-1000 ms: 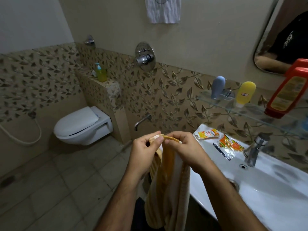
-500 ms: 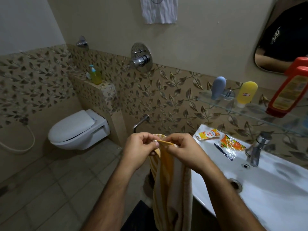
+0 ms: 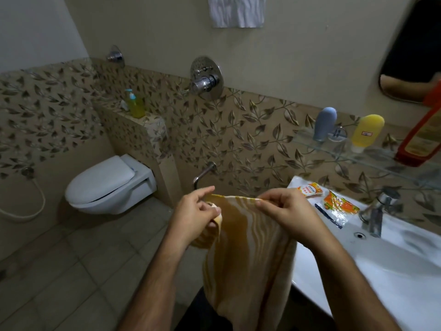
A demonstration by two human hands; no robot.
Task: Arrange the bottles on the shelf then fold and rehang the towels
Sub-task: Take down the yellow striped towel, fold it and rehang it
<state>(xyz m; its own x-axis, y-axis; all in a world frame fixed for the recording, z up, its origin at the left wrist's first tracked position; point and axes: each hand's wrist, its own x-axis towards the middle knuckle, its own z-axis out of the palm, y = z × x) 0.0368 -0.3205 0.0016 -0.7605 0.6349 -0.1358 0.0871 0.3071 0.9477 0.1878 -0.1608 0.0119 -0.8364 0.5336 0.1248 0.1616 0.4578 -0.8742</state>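
An orange-and-cream striped towel (image 3: pixel 248 254) hangs in front of me beside the sink. My left hand (image 3: pixel 193 216) pinches its top left corner and my right hand (image 3: pixel 284 211) pinches the top edge further right, so the edge is stretched between them. A white towel (image 3: pixel 237 11) hangs high on the wall. On the glass shelf (image 3: pixel 372 154) stand a grey-blue bottle (image 3: pixel 324 124), a yellow bottle (image 3: pixel 366 132) and a red-orange bottle (image 3: pixel 422 134) at the frame's right edge.
A white sink (image 3: pixel 405 266) with a chrome tap (image 3: pixel 377 211) fills the lower right; sachets (image 3: pixel 338 204) lie on its rim. A toilet (image 3: pixel 107 185) is on the left, a green pump bottle (image 3: pixel 134 103) on the ledge above it. A mirror (image 3: pixel 410 48) hangs at upper right.
My hands have moved apart, spreading the towel's top edge wide where it was bunched between them before. The view has shifted slightly.
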